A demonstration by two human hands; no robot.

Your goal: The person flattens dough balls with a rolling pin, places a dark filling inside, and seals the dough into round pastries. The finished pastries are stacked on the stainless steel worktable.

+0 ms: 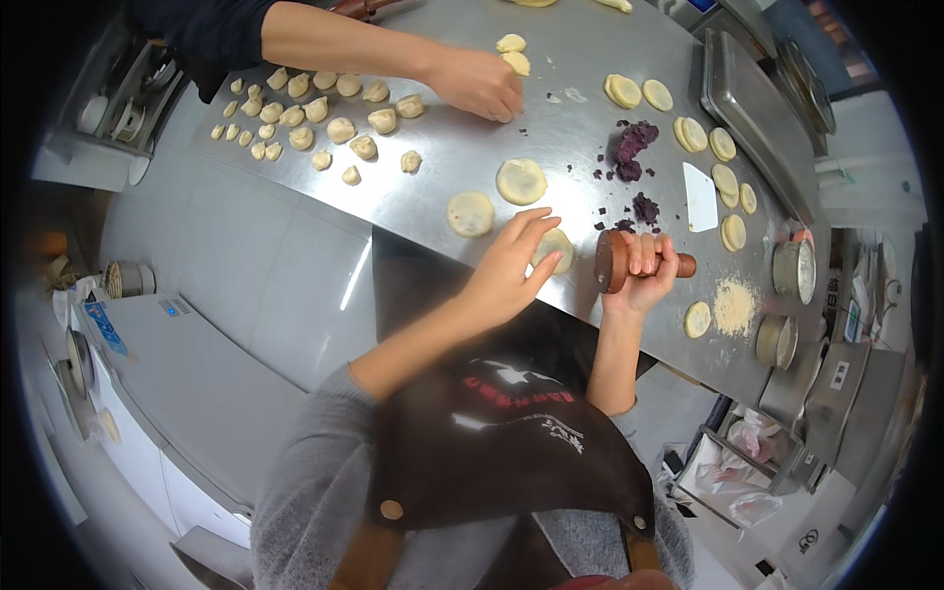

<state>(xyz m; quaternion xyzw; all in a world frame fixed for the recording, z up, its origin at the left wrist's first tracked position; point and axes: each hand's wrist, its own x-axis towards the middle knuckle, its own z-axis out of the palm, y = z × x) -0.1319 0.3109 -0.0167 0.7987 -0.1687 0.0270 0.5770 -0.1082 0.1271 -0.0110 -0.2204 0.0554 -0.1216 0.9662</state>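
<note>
My right hand (643, 269) grips a round wooden dough press (612, 262), tilted on its side with its flat face turned left. My left hand (509, 265) has its fingers apart around the near edge of a flat dough disc (554, 249); its thumb overlaps the disc, and I cannot tell whether it touches. Two more flattened discs, one pale (470, 214) and one with a dark filling showing through (521, 181), lie just beyond on the steel table (442, 162). Crumbly purple filling (646, 209) sits beyond the press.
At the upper left, another person's hand (479, 85) reaches over the table, near several dough lumps (341, 130). To the right are a white scraper (700, 198), stacked discs (690, 134), a flour pile (734, 306), metal tins (794, 271) and a steel tray (759, 118).
</note>
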